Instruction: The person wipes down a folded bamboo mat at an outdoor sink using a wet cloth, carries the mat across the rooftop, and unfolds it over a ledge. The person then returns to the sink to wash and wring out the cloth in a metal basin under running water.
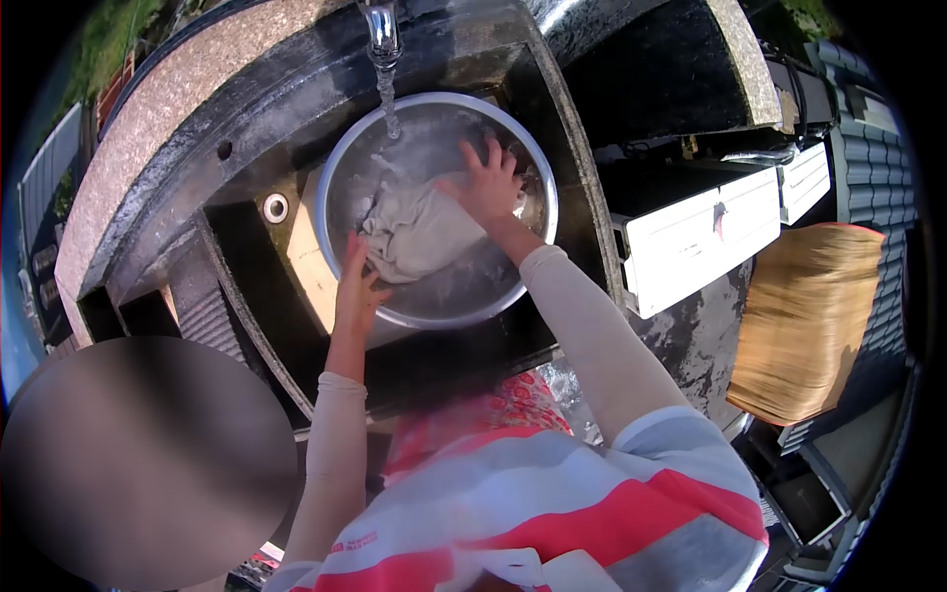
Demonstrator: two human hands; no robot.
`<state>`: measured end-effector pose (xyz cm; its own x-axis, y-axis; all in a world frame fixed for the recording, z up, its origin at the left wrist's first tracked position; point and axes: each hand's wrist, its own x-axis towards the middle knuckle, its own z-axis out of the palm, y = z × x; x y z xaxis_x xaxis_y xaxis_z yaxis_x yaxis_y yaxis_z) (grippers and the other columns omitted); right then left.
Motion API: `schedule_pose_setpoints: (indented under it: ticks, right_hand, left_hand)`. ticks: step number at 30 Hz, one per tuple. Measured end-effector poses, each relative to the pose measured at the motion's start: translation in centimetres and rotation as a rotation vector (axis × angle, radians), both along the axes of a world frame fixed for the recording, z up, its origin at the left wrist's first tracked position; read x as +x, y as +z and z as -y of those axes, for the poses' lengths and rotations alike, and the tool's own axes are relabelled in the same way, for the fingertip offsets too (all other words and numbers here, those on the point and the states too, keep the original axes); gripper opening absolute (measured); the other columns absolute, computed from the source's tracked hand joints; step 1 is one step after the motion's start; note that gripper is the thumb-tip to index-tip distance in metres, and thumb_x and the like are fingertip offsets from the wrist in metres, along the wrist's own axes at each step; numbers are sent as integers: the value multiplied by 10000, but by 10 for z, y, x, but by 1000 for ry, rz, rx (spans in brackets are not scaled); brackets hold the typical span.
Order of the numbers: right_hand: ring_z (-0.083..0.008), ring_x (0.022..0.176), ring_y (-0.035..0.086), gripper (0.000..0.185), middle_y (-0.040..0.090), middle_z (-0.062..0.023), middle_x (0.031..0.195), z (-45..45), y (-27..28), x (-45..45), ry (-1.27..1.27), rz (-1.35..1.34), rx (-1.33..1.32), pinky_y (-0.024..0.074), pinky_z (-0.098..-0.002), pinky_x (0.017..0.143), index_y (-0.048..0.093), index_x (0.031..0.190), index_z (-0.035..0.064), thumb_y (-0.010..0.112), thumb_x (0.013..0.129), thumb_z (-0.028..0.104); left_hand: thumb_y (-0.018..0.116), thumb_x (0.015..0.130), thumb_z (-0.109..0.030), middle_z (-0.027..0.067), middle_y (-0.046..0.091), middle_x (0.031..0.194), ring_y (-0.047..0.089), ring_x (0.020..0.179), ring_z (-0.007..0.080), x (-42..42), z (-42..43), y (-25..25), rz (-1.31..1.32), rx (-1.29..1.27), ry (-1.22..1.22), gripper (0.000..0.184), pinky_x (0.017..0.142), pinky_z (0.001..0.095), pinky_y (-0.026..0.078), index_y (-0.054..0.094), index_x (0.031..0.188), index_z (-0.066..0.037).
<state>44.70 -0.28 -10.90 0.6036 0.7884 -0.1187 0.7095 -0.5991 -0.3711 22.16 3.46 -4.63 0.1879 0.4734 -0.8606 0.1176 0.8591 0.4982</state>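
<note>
A round metal basin (pixel 335 197) stands in a dark stone sink, with water and a bunched pale grey cloth (pixel 419 232) inside it. My left hand (pixel 357 286) is at the basin's near-left side, fingers apart, touching or right beside the cloth's edge. Over the right part of the basin my right hand (pixel 488 187) spreads its fingers, its thumb side against the cloth. Water runs from a metal faucet (pixel 383 35) into the far side of the basin. The underside of the cloth is hidden.
The dark stone sink (pixel 582 168) surrounds the basin, with a speckled stone rim (pixel 148 138) to the left. On the right are a white panel (pixel 700 237) and a woven straw-coloured item (pixel 809 321). A blurred grey disc covers the lower left.
</note>
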Motion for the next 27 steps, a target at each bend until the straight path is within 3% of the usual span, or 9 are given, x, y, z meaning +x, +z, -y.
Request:
schedule_pose_setpoints:
  ticks: [2,4,6,9,14,20,22,25,27]
  right_hand:
    - [-370,1230,358,642,385,-148,1318,-6,-25,-53,-161,-88,-229,397,-487,911,513,1229,193,715,688,472]
    - [-324,1148,458,498,441,-134,1252,-12,-38,-90,-159,-703,0,445,-418,861,570,1130,200,744,675,304]
    - [-303,1028,526,335,504,-97,1118,-13,33,-121,1,-864,195,472,-374,784,608,980,162,703,661,130]
    - [-304,940,531,276,515,-40,980,-2,108,-156,109,-702,362,467,-405,682,590,854,144,611,615,8]
    - [-284,879,536,211,501,-46,887,1,150,-143,159,-594,439,446,-414,601,525,790,120,618,617,42]
    - [-298,810,569,223,535,-107,889,-18,96,-85,152,-457,528,467,-428,623,557,861,116,663,684,201]
    - [-318,925,544,331,529,-137,1020,-21,51,-46,157,-454,133,468,-415,703,566,948,125,658,733,361]
    - [-358,1057,477,541,444,-149,1215,-3,11,-1,183,-40,104,461,-435,786,537,1126,164,647,722,507]
    - [-376,1098,448,634,395,-150,1276,1,7,18,151,166,163,460,-460,799,511,1190,182,657,696,551]
  left_hand:
    - [510,781,-685,120,202,1481,200,1332,403,15,-11,-6,66,-126,135,901,986,615,256,227,1435,-134]
    - [474,787,-701,110,285,1429,292,1293,370,11,-22,-28,285,-122,125,848,956,618,307,256,1418,-178]
    - [506,848,-585,92,480,1257,478,1159,275,0,-31,-61,386,-165,247,617,917,542,412,413,1309,-185]
    - [513,855,-551,90,495,1231,493,1135,264,-37,-11,-59,564,-109,318,587,907,518,424,421,1297,-175]
    - [525,867,-494,85,520,1189,519,1094,247,-25,10,-38,532,59,360,538,890,477,442,436,1277,-158]
    - [540,881,-427,80,550,1139,549,1045,227,22,13,-40,182,269,265,479,869,428,464,454,1253,-139]
    - [591,839,-366,124,512,1192,518,1093,268,24,21,-27,90,252,226,496,878,510,439,448,1267,-161]
    - [589,824,-434,161,424,1291,437,1171,344,-8,11,-23,-90,-55,-2,632,893,569,398,363,1339,-147]
    - [559,781,-612,156,312,1391,279,1268,437,-14,10,-30,-61,-43,-11,835,926,645,316,249,1409,-157]
